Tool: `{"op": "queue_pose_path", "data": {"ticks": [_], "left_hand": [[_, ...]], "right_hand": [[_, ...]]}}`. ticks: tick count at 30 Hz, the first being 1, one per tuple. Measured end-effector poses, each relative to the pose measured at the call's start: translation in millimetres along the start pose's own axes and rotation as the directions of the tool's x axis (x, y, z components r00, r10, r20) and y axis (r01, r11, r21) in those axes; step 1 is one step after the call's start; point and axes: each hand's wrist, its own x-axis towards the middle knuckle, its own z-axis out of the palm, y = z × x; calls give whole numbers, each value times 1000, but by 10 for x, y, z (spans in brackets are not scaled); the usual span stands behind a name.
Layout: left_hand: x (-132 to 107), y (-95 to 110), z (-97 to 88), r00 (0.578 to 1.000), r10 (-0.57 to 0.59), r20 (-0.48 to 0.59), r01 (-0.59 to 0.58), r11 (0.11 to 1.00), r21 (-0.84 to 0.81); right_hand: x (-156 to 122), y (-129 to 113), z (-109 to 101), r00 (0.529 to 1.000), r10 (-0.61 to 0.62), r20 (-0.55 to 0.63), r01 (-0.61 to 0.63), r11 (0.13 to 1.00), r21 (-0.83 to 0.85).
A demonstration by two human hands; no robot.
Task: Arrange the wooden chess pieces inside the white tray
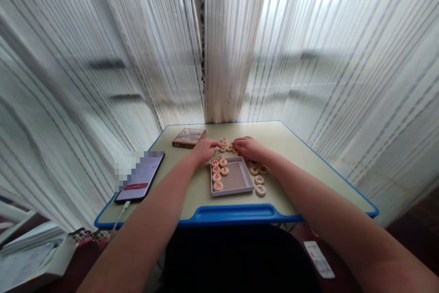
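Note:
A shallow grey tray (247, 177) lies in the middle of the small table, with several round wooden pieces (216, 169) marked in red lined up along its left side. More round pieces (259, 179) lie loose on the table to the tray's right and behind it. My left hand (205, 149) rests just behind the tray's left corner, index finger stretched toward the loose pieces (223, 146) at the back. My right hand (249, 146) lies palm down over those loose pieces behind the tray, fingers extended to the left. Neither hand visibly holds a piece.
A brown box lid (189, 137) lies at the table's back left. A phone (141, 176) with a cable sits near the left edge. The table (308, 165) has a blue rim and front groove (236, 213). White curtains hang close behind. Papers lie on the floor left.

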Motion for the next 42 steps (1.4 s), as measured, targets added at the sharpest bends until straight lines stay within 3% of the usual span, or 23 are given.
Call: {"op": "queue_pose_path", "data": {"ticks": [8, 15, 25, 35, 39, 42], "left_hand": [[-1, -2, 20, 1000, -17, -2, 17, 1000, -9], [-23, 25, 10, 1000, -30, -6, 31, 999, 20], [-32, 22, -34, 999, 31, -22, -28, 990, 137], [-41, 34, -45, 999, 48, -18, -43, 980, 195], [-67, 116, -77, 996, 50, -80, -43, 995, 91], [-91, 188, -107, 988, 12, -153, -30, 992, -120]], "right_hand": [[-31, 61, -63, 997, 58, -43, -61, 996, -64], [-65, 43, -138, 986, 162, 34, -158, 983, -98], [-52, 48, -104, 986, 159, 46, -155, 985, -74], [-65, 31, -82, 995, 99, -14, -100, 993, -68], [-69, -20, -149, 972, 187, -141, -188, 982, 6], [-104, -146, -220, 949, 167, -267, -139, 983, 121]]}}
